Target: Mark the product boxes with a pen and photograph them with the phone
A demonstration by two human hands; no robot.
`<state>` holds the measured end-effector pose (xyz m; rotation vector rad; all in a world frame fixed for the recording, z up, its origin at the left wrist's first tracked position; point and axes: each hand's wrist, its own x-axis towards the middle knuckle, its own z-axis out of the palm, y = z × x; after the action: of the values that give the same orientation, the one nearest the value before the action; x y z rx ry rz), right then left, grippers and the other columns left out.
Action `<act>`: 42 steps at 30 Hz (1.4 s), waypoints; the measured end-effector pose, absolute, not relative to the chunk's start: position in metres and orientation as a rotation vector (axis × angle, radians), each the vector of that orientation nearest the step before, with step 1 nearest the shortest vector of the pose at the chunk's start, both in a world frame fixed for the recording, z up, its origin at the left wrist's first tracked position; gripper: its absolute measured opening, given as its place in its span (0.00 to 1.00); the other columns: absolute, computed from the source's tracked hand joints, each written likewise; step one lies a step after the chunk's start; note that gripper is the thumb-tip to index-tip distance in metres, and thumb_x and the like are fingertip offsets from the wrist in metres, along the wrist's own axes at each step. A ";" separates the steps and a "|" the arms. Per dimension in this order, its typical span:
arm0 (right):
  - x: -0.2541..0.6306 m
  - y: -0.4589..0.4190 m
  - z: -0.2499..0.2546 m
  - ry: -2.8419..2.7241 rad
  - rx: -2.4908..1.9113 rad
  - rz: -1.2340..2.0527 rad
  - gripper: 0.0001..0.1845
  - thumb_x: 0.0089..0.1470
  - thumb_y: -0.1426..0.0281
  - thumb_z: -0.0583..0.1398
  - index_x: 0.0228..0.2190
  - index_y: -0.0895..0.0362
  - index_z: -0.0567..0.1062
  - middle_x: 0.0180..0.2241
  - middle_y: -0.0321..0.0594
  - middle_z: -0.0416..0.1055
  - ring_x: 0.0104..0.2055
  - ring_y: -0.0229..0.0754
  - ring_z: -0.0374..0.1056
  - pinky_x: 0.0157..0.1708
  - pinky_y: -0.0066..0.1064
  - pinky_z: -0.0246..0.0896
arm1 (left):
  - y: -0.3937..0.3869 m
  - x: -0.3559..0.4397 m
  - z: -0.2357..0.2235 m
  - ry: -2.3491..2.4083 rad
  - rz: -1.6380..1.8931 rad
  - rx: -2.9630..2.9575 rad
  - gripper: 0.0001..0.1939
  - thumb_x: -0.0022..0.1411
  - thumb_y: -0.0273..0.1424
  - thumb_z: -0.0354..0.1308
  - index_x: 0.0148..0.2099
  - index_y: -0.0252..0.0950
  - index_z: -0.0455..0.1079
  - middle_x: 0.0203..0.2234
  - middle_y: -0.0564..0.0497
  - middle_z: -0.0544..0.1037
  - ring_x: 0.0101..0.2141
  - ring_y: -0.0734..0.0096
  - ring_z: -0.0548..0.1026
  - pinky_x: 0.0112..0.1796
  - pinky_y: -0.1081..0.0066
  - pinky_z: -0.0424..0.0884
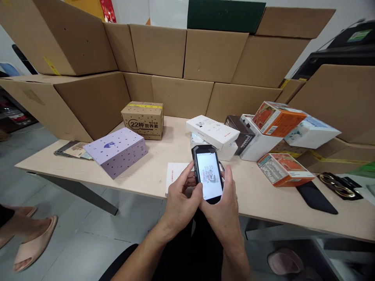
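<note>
Both my hands hold a black smartphone (209, 175) upright at the table's front edge. Its lit screen shows 15:15 over a picture. My left hand (181, 203) grips the phone's left side, fingers curled behind it and thumb at the lower edge. Along the right side and bottom corner, my right hand (225, 210) closes round it. Behind the phone a flat white box (172, 173) with red lettering lies on the table, partly hidden by my left hand. Another slim white box (212, 130) rests on top of other boxes just beyond.
On the wooden table (158, 164), a purple spotted box (117, 150) and a brown carton (143, 121) stand left. Orange boxes (285, 169), a black pouch (316, 197) and scissors (336, 185) lie right. Large cardboard boxes (181, 93) wall the back. Another person's foot (36, 242) shows lower left.
</note>
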<state>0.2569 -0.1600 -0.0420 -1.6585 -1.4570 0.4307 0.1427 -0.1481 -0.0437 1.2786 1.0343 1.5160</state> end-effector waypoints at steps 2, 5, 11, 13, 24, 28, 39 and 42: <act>0.257 -0.159 -0.042 -1.467 -1.671 0.420 0.56 0.51 0.51 0.62 0.70 0.57 0.44 0.66 0.61 0.57 0.68 0.64 0.56 0.60 0.62 0.58 | -0.147 0.142 -0.042 1.039 1.493 1.285 0.31 0.62 0.25 0.60 0.67 0.41 0.65 0.48 0.49 0.81 0.44 0.72 0.80 0.47 0.72 0.79; 0.257 -0.157 -0.042 -1.491 -1.672 0.403 0.55 0.52 0.51 0.61 0.70 0.57 0.44 0.64 0.60 0.59 0.67 0.63 0.57 0.59 0.60 0.60 | -0.146 0.141 -0.040 1.030 1.465 1.297 0.31 0.63 0.25 0.59 0.67 0.41 0.64 0.48 0.49 0.81 0.45 0.71 0.80 0.47 0.71 0.79; 0.257 -0.156 -0.041 -1.512 -1.662 0.377 0.54 0.52 0.52 0.61 0.70 0.56 0.43 0.65 0.60 0.58 0.67 0.63 0.57 0.58 0.60 0.61 | -0.145 0.140 -0.042 1.023 1.453 1.312 0.31 0.64 0.26 0.59 0.69 0.39 0.63 0.48 0.47 0.81 0.45 0.69 0.80 0.49 0.68 0.78; 0.258 -0.157 -0.041 -1.522 -1.655 0.368 0.53 0.53 0.52 0.61 0.70 0.56 0.44 0.65 0.60 0.59 0.67 0.63 0.57 0.58 0.60 0.61 | -0.145 0.139 -0.042 1.027 1.450 1.324 0.31 0.64 0.26 0.59 0.69 0.39 0.62 0.48 0.46 0.81 0.45 0.68 0.80 0.50 0.67 0.78; 0.255 -0.158 -0.038 -1.525 -1.610 0.352 0.53 0.53 0.54 0.63 0.70 0.56 0.45 0.63 0.60 0.61 0.66 0.61 0.58 0.57 0.59 0.61 | -0.144 0.136 -0.037 1.009 1.416 1.346 0.31 0.65 0.27 0.58 0.69 0.38 0.61 0.50 0.45 0.80 0.46 0.67 0.80 0.50 0.66 0.78; 0.258 -0.158 -0.039 -1.485 -1.621 0.399 0.55 0.51 0.52 0.64 0.70 0.55 0.45 0.64 0.58 0.61 0.65 0.61 0.60 0.58 0.59 0.61 | -0.145 0.136 -0.041 0.988 1.413 1.336 0.31 0.66 0.29 0.59 0.69 0.41 0.60 0.51 0.45 0.80 0.48 0.66 0.80 0.52 0.63 0.77; 0.330 -0.170 -0.039 -1.125 -1.806 0.109 0.60 0.45 0.47 0.68 0.71 0.49 0.48 0.62 0.52 0.66 0.61 0.65 0.67 0.57 0.59 0.63 | -0.151 0.094 -0.041 1.247 1.542 1.790 0.23 0.68 0.33 0.59 0.64 0.48 0.67 0.56 0.46 0.75 0.55 0.60 0.75 0.57 0.57 0.72; 0.361 -0.172 -0.035 -1.208 -1.986 0.080 0.57 0.48 0.47 0.65 0.71 0.49 0.48 0.64 0.56 0.63 0.65 0.70 0.62 0.59 0.62 0.60 | -0.145 0.070 -0.034 1.378 1.154 2.067 0.38 0.63 0.39 0.65 0.71 0.53 0.55 0.68 0.46 0.61 0.68 0.49 0.58 0.64 0.47 0.61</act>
<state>0.3605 -0.1717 -0.0346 -1.9865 -1.2085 0.0799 0.0696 -0.1449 -0.0344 2.0669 1.3776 1.1541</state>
